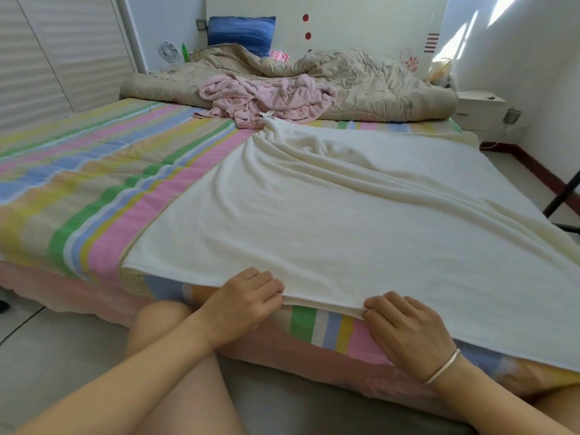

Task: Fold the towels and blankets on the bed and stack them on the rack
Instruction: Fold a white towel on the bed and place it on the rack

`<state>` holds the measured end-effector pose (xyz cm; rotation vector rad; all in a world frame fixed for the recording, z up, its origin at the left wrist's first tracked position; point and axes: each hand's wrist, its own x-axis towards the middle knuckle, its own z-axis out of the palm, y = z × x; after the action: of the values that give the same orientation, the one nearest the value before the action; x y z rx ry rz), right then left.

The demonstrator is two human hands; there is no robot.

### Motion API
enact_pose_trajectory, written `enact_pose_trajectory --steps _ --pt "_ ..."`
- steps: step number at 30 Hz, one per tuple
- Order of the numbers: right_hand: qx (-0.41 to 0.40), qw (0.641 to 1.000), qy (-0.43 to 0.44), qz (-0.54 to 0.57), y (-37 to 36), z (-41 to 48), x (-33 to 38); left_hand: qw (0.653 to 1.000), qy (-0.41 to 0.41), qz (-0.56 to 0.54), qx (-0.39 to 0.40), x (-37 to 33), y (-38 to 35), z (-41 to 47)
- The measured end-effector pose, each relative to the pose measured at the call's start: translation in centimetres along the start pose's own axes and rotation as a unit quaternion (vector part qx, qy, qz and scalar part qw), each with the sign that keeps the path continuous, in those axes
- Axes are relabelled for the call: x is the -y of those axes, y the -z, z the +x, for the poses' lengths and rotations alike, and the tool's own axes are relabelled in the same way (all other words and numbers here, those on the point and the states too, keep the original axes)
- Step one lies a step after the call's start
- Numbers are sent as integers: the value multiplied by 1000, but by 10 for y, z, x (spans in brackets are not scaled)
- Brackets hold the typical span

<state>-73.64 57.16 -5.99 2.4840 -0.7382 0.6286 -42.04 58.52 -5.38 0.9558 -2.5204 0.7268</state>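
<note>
While both hands, left hand [243,301] and right hand [408,329], pinch the cream blanket [345,215] by its near edge on the bed [78,189], folding seems underway, likely carrying that edge forward next.

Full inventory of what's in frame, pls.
cream blanket: 1, cream, spread over the bed's near right part
pink blanket: 1, pink, crumpled mid-bed
quilt: 1, beige, bunched at head end
pillow: 1, blue, against headboard
sheet: 1, pastel stripes, covering bed
fan: 1, white, far left
bottle: 1, green, beside fan
nightstand: 1, white, right of bed
bracelet: 1, pale, right wrist
left hand: 1, grips cream blanket's near edge
right hand: 1, grips same edge
</note>
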Motion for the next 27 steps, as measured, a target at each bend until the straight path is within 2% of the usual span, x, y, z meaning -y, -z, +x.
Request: enact_pose_trajectory --steps 5,11,13,16,19,20,21,23,24,26,27 --pt "21 999 6 31 0 -7 2 996 1 -52 71 0 3 -2" --pt "73 996 -13 54 -5 -4 2 991 12 -90 95 -2 3 2" --pt "102 991 -26 78 -2 -2 0 990 59 -95 81 -1 3 12" --pt "90 973 -127 172 10 8 -6 976 188 -111 11 -3 4 43" --pt "35 946 -245 208 10 23 -19 958 247 -147 -10 -14 -5 89" --pt "64 941 -268 193 5 29 -23 953 255 -164 5 -19 -11 101" --pt "129 933 -288 172 -1 33 -31 950 253 -180 36 -23 -18 114" --pt "281 884 -351 130 -13 23 -52 947 225 -183 138 -32 -37 135" --pt "325 858 -382 109 -17 13 -62 941 213 -176 198 -32 -46 138" --pt "356 823 -437 73 -19 -14 -85 919 200 -172 293 -30 -61 141" --pt "354 809 -467 52 -16 -30 -95 911 205 -175 312 -29 -65 145"
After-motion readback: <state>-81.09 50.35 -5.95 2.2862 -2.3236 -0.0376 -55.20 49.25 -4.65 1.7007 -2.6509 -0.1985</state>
